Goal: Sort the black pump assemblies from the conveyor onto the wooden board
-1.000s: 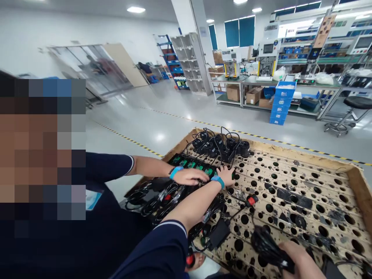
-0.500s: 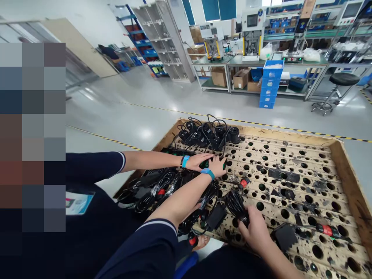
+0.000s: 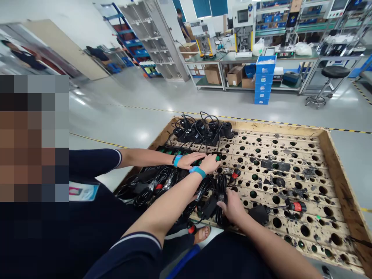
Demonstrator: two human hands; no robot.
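Note:
My left hand [image 3: 211, 163] reaches across to a black strip with green spots [image 3: 217, 158]; its fingers lie on the strip, lightly bent. A teal band circles that wrist. My right hand [image 3: 234, 207] grips a coiled black cable [image 3: 221, 186] near its lower end, the thumb laid across it. Left of this coil lies a black box [image 3: 209, 209] among more coiled cables [image 3: 167, 176]. A connector with a red ring [image 3: 236, 173] rests just right of the coil. A co-worker's hand [image 3: 190, 159] touches the strip beside my left hand; their other hand is mostly hidden under my forearm.
Black motor-like units [image 3: 200, 131] with looped cables crowd the far left corner of the wooden tray [image 3: 343, 182]. Its perforated slats carry another black box [image 3: 259, 214] with a red-ringed connector [image 3: 298, 206]. The co-worker [image 3: 110, 217] stands close on my left.
My right hand has carried the coiled cable left, beside the other coils, and the coil now points more straight away from me. My left hand stays on the strip, its fingers less spread.

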